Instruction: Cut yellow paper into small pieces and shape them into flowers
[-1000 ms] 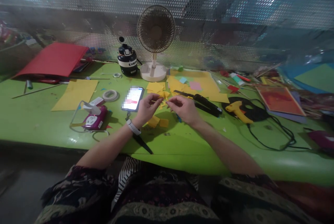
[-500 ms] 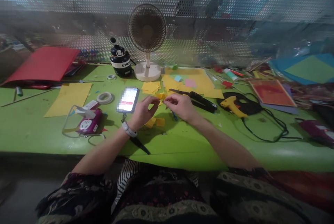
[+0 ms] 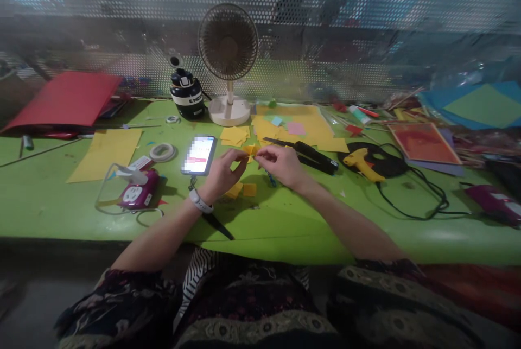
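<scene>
Between my two hands, over the green table, is a small folded piece of yellow paper [image 3: 251,150]. My left hand [image 3: 223,174], with a white band at its wrist, pinches the paper's left side between thumb and fingertips. Fingers curled, my right hand [image 3: 280,164] pinches at its right side. Small yellow paper squares [image 3: 249,190] lie just below the hands, and a stack of yellow pieces [image 3: 235,135] lies behind them. Something small and blue [image 3: 271,178] sits under my right hand, partly covered. A black stapler [image 3: 315,157] lies right of that hand.
A phone [image 3: 198,154], tape roll [image 3: 162,152] and purple power socket [image 3: 139,189] stand to the left. Behind are a fan [image 3: 228,110] and a dark bottle [image 3: 188,100]. On the right, a yellow glue gun [image 3: 362,164] trails a black cord. Paper sheets lie at both sides.
The hands and the folded yellow paper hold almost the same position. The whole view has shifted very slightly.
</scene>
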`<action>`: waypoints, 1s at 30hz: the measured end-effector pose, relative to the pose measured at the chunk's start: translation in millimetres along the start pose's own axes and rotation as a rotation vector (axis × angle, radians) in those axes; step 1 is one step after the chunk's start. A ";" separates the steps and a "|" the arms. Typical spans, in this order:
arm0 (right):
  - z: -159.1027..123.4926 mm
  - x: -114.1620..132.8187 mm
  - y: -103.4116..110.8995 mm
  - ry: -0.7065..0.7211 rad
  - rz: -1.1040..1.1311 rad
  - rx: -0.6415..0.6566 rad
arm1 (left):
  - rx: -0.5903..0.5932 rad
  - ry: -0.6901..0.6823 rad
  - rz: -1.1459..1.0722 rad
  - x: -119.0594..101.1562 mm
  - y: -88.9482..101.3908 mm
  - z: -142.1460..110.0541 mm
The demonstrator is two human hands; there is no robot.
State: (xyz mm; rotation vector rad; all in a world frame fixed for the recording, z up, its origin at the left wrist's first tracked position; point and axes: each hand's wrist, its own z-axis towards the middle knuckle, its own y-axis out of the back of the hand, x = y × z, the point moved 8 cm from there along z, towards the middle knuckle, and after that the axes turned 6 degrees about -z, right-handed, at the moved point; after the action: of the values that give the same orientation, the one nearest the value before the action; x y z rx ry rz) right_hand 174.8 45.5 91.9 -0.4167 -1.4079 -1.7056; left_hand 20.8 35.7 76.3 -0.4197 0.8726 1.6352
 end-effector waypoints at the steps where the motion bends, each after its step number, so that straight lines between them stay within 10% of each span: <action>1: -0.1 0.1 -0.1 -0.001 0.005 0.003 | -0.004 -0.002 0.006 -0.5 0.3 0.1; 30: 0.7 -2.3 -1.3 0.006 0.003 0.012 | 0.014 0.005 -0.002 0.3 -1.2 -0.2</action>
State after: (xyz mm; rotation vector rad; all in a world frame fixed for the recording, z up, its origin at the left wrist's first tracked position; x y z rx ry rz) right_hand 174.9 47.0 89.7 -0.4068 -1.4121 -1.6937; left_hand 21.8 35.9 75.6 -0.4153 0.8866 1.6257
